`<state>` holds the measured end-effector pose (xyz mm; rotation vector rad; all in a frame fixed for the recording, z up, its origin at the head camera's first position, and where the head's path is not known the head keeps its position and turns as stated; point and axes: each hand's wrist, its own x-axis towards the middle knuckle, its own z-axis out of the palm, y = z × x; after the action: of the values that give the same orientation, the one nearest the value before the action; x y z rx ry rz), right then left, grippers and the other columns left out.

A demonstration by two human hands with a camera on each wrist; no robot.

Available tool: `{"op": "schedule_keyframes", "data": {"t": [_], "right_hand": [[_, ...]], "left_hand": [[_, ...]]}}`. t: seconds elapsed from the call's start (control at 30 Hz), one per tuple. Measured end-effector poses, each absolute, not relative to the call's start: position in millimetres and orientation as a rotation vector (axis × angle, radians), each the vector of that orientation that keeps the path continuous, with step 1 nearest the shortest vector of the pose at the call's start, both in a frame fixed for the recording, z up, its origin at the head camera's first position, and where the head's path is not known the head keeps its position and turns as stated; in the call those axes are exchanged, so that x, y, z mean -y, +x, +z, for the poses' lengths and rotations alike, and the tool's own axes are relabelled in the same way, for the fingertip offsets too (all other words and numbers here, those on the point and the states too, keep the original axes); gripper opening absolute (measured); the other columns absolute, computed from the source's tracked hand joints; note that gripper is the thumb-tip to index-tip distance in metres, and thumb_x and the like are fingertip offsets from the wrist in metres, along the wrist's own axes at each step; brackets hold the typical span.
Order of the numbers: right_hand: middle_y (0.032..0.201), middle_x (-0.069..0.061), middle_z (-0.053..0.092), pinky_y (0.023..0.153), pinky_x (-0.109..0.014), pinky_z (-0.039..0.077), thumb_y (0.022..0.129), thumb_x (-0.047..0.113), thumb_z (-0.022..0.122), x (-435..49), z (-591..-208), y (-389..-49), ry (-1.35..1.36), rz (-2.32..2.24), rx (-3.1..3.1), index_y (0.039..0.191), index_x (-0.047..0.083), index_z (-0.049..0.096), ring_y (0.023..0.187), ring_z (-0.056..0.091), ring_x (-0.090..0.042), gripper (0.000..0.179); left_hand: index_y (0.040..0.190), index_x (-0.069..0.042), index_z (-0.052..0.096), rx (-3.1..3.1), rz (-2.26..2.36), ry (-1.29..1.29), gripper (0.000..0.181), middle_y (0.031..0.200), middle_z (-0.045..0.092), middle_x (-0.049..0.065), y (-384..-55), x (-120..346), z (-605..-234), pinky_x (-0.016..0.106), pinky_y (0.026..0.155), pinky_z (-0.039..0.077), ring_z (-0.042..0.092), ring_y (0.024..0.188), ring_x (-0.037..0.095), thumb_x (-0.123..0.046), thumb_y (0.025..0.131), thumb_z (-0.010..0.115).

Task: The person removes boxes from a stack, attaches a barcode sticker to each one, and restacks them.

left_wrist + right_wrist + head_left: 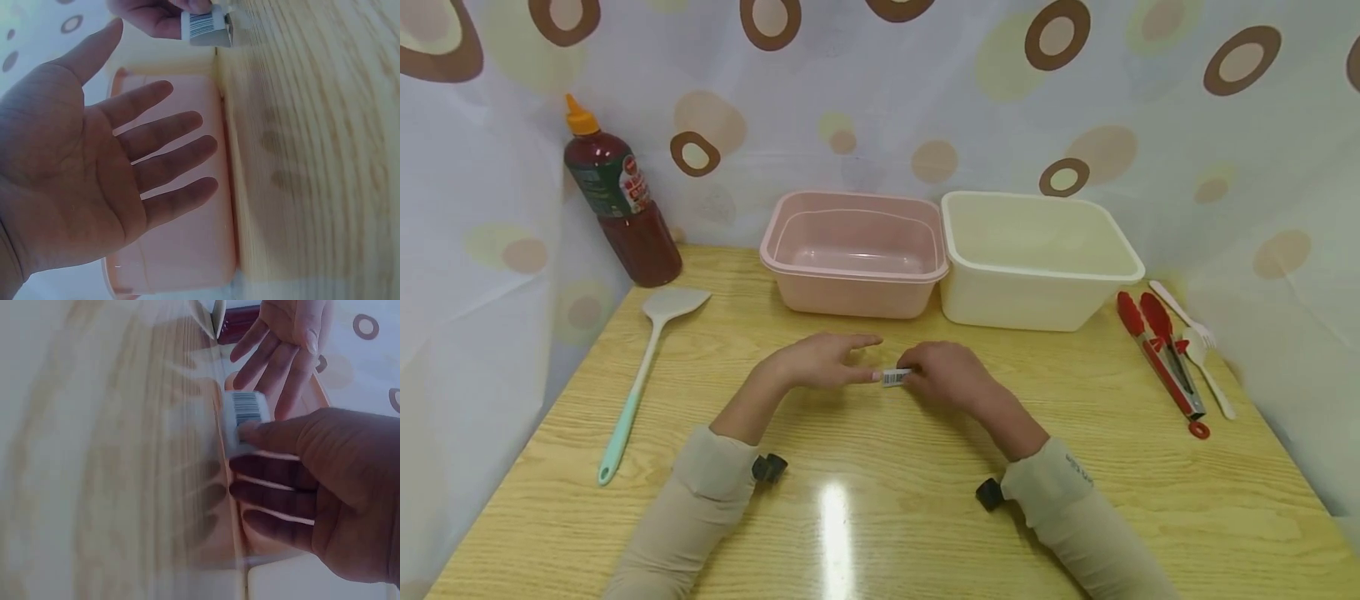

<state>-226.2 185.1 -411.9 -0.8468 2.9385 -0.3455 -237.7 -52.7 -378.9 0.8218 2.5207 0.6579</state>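
Note:
Between thumb and fingers, my right hand pinches a small pale flat piece with a barcode over the middle of the table. Black barcode lines show on the face of the piece in the right wrist view; what kind of thing it is cannot be told. My left hand is held out beside it, palm bare and fingers spread in the left wrist view. In the head view, its thumb tip comes right up to the left end of the piece.
Behind the hands stand a pink basin and a cream bin, side by side. At left are a sauce bottle and a spatula. Red-tipped tongs, a white fork and a white spoon lie at right.

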Motion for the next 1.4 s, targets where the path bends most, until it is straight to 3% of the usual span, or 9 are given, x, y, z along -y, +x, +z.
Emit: {"op": "schedule_keyframes", "data": {"t": [0.3,0.53,0.63,0.73,0.87,1.0,1.23,1.4], "right_hand": [[0.09,0.002,0.075,0.069,-0.032,0.052,0.099,0.023,0.068,-185,-390,-235,-0.878,-0.637,-2.891,0.11,0.017,0.076,0.073,0.061,-0.011,0.016],[0.09,-0.006,0.076,0.062,-0.027,0.048,0.099,0.024,0.067,-182,-371,-238,-0.837,-0.914,-2.834,0.114,0.013,0.077,0.07,0.056,-0.012,0.021],[0.089,-0.009,0.077,0.062,-0.027,0.047,0.098,0.025,0.069,-181,-365,-239,-0.804,-0.977,-2.835,0.11,0.011,0.078,0.069,0.055,-0.013,0.021],[0.09,-0.007,0.077,0.064,-0.029,0.049,0.098,0.023,0.069,-181,-360,-239,-0.757,-1.029,-2.841,0.108,0.01,0.079,0.071,0.058,-0.015,0.019],[0.095,-0.005,0.077,0.07,-0.03,0.053,0.098,0.025,0.069,-181,-359,-238,-0.67,-1.118,-2.828,0.109,0.01,0.078,0.081,0.066,-0.02,0.02],[0.095,-0.007,0.075,0.072,-0.033,0.054,0.099,0.027,0.067,-177,-362,-237,-0.585,-1.278,-2.806,0.113,0.01,0.076,0.086,0.069,-0.027,0.023],[0.105,-0.015,0.075,0.071,-0.026,0.058,0.099,0.019,0.067,-170,-368,-238,-0.465,-1.671,-2.667,0.119,0.004,0.071,0.075,0.07,-0.012,0.025],[0.101,-0.017,0.073,0.069,-0.024,0.058,0.098,0.016,0.067,-169,-369,-239,-0.41,-1.81,-2.594,0.118,0.002,0.071,0.07,0.068,-0.009,0.025]], "left_hand": [[0.153,-0.019,0.046,-2.562,0.824,0.85,0.064,0.153,0.053,0.006,-244,51,-378,0.049,0.111,0.046,0.055,0.136,0.029,-0.05,0.099,0.061],[0.125,-0.015,0.07,-2.604,1.114,0.824,0.032,0.117,0.073,0.002,-246,47,-374,0.039,0.094,0.056,0.068,0.111,0.019,-0.034,0.1,0.065],[0.111,-0.011,0.073,-2.58,1.256,0.792,0.022,0.107,0.075,0.007,-246,47,-373,0.037,0.083,0.057,0.07,0.098,0.02,-0.029,0.101,0.065],[0.104,-0.008,0.073,-2.52,1.398,0.734,0.017,0.102,0.074,0.011,-245,47,-372,0.043,0.079,0.059,0.07,0.088,0.023,-0.024,0.101,0.065],[0.101,-0.005,0.071,-2.445,1.542,0.671,0.017,0.099,0.074,0.012,-244,47,-373,0.052,0.085,0.059,0.07,0.084,0.024,-0.021,0.101,0.065],[0.099,-0.004,0.072,-2.397,1.648,0.588,0.019,0.095,0.075,0.012,-244,45,-373,0.05,0.085,0.06,0.071,0.081,0.023,-0.022,0.101,0.065],[0.095,-0.002,0.072,-2.315,1.813,0.384,0.019,0.091,0.076,0.012,-243,40,-371,0.034,0.076,0.061,0.069,0.075,0.017,-0.02,0.098,0.068],[0.096,-0.001,0.073,-2.275,1.84,0.343,0.019,0.09,0.076,0.013,-241,38,-372,0.043,0.081,0.061,0.069,0.072,0.016,-0.019,0.098,0.068]]}}
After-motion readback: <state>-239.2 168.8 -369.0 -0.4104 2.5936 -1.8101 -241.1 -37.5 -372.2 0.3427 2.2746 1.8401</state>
